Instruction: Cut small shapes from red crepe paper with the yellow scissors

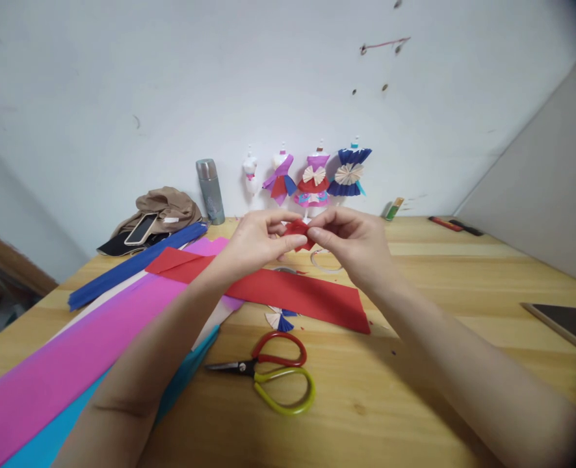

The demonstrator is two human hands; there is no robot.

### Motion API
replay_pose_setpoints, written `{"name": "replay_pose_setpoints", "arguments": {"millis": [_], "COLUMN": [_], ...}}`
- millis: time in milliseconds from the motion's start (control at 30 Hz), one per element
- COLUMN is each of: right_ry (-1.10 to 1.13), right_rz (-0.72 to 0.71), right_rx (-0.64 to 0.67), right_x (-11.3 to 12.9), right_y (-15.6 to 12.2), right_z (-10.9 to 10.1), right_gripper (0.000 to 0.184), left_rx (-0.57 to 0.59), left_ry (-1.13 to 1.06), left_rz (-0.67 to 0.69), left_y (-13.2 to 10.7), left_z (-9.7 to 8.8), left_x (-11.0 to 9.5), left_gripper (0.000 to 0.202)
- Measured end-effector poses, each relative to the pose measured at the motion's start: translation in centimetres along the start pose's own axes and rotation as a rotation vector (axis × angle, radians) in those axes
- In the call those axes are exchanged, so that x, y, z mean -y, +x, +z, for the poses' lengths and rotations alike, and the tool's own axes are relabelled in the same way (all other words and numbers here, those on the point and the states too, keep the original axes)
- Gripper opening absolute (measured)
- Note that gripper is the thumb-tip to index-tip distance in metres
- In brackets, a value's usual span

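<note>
My left hand (257, 242) and my right hand (349, 242) meet above the wooden table (415, 364), both pinching a small folded piece of red paper (298, 229) between thumbs and fingertips. Below them lies a long red crepe paper strip (292, 292). A small cream and blue paper fan (279, 318) rests just in front of the strip. Scissors (273, 374) with red and yellow-green handles lie shut nearer to me.
Pink (73, 364), blue (132, 266) and cyan (181, 377) paper strips spread at left. Several small dress-form figures (312, 175) in paper dresses and a metal flask (210, 190) stand by the wall. A brown bag with a phone (144, 227) lies back left. A tape ring (323, 262), a tablet (568, 325).
</note>
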State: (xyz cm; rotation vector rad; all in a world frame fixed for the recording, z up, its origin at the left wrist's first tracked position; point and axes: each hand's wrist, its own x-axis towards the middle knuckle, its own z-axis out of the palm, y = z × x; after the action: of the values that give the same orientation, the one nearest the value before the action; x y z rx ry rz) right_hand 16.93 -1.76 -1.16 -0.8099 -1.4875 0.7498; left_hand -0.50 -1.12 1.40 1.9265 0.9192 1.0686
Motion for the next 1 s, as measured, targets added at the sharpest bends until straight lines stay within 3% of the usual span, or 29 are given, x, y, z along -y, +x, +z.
{"name": "replay_pose_setpoints", "arguments": {"millis": [100, 200, 500, 800, 1000], "right_ry": [0.034, 0.043, 0.061, 0.132, 0.091], "right_rz": [0.032, 0.056, 0.144, 0.259, 0.261], "right_rx": [-0.02, -0.001, 0.146, 0.158, 0.158], "right_x": [-0.3, -0.5, -0.4, 0.1, -0.3], "right_y": [0.3, 0.4, 0.4, 0.2, 0.3], "right_z": [-0.1, -0.2, -0.3, -0.2, -0.3], "right_gripper": [0.017, 0.021, 0.021, 0.018, 0.022], "left_rx": [0.048, 0.096, 0.102, 0.255, 0.261], "left_ry": [-0.07, -0.115, 0.007, 0.019, 0.041], "left_rz": [-0.138, -0.185, -0.037, -0.085, -0.075], "left_y": [0.1, 0.1, 0.3, 0.6, 0.5], "left_z": [-0.3, -0.7, -1.3, -1.8, -1.7], "left_x": [-0.3, -0.1, 0.0, 1.1, 0.9], "left_gripper": [0.033, 0.03, 0.02, 0.036, 0.02]}}
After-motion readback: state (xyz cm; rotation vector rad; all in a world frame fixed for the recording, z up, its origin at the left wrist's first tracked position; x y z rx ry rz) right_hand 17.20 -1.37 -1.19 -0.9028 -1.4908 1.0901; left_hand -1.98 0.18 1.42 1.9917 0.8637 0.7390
